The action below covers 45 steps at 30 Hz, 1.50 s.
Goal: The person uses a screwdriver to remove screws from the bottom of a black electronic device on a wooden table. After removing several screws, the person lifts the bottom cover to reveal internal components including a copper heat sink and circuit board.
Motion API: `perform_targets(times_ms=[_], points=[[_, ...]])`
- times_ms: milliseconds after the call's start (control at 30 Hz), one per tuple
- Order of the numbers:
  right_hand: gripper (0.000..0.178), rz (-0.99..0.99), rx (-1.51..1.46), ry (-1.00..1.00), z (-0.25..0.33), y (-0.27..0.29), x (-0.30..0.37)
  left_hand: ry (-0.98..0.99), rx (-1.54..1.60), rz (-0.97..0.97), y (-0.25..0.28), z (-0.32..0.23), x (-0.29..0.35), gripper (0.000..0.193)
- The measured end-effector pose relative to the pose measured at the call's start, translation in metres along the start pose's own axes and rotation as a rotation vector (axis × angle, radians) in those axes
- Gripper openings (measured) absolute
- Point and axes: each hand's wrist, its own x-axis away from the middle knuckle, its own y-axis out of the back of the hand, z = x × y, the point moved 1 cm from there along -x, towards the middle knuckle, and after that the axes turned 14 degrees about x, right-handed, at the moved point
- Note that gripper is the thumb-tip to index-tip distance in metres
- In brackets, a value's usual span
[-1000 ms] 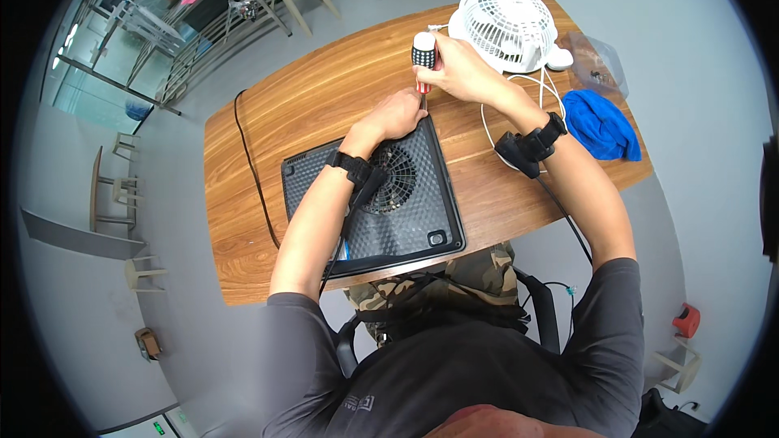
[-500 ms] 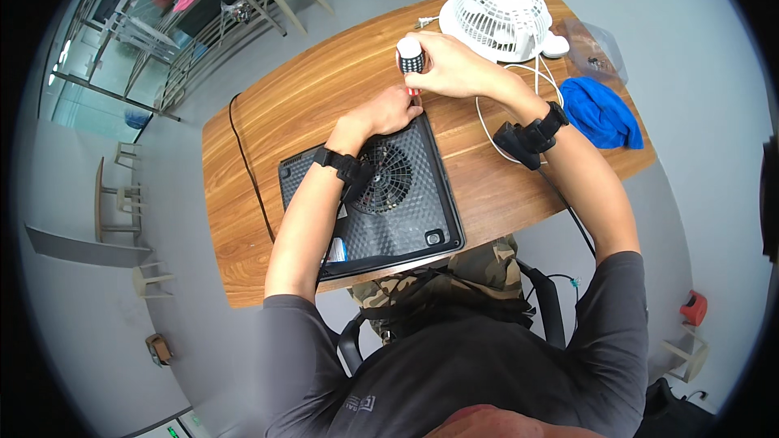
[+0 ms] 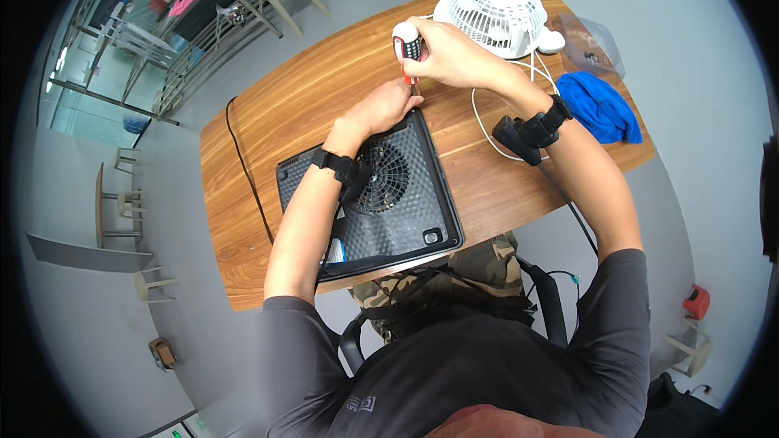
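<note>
A black induction cooker (image 3: 406, 215) lies underside up on the table, its round fan grille showing. My right hand (image 3: 442, 53) grips the handle of a screwdriver (image 3: 406, 42) in white, red and black. The tool stands nearly upright, its shaft pointing down at the cooker's far right corner; its tip is hidden. My left hand (image 3: 388, 105) rests over that same corner, fingers bent and drawn together close around the shaft's lower end. What those fingers pinch, if anything, cannot be made out. My left forearm crosses above the left part of the cooker.
A white fan (image 3: 491, 12) with its cord (image 3: 479, 118) stands at the far right of the wooden table (image 3: 495, 186). Nearby are a clear plastic container (image 3: 591, 45) with small dark parts and a blue cloth (image 3: 600, 109). A black cable (image 3: 247, 166) runs along the left.
The screwdriver's handle has tilted and shifted slightly left and up with my right hand. My left hand stays at the corner, and the cooker lies as before.
</note>
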Motion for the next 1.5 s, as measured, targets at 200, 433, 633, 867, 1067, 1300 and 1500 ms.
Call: perform_targets(times_ms=[200, 433, 633, 867, 1067, 1300, 1500], points=[[0.028, -0.029, -0.006, -0.054, 0.017, 0.012, 0.003, 0.024, -0.039, 0.047, 0.007, -0.003, -0.001, 0.017], [0.029, -0.126, 0.081, 0.041, 0.009, 0.012, 0.007, 0.273, -0.208, 0.120, 0.006, -0.007, -0.028, 0.023], [0.028, -0.119, 0.082, 0.005, 0.004, 0.017, 0.014, 0.553, -0.306, 0.216, 0.005, -0.050, -0.045, 0.035], [0.028, -0.096, 0.102, 0.021, 0.002, 0.014, 0.019, 0.735, -0.239, 0.127, -0.004, -0.051, -0.053, 0.024], [0.027, -0.109, 0.070, 0.044, -0.002, 0.008, 0.021, 0.771, -0.035, 0.094, -0.002, -0.033, -0.050, 0.017], [0.028, -0.113, -0.022, 0.029, -0.004, 0.001, 0.020, 0.449, -0.114, 0.115, 0.007, -0.006, -0.043, 0.014], [0.028, -0.080, -0.043, 0.057, 0.002, -0.008, 0.018, 0.221, 0.175, 0.085, 0.012, 0.018, -0.020, 0.015]])
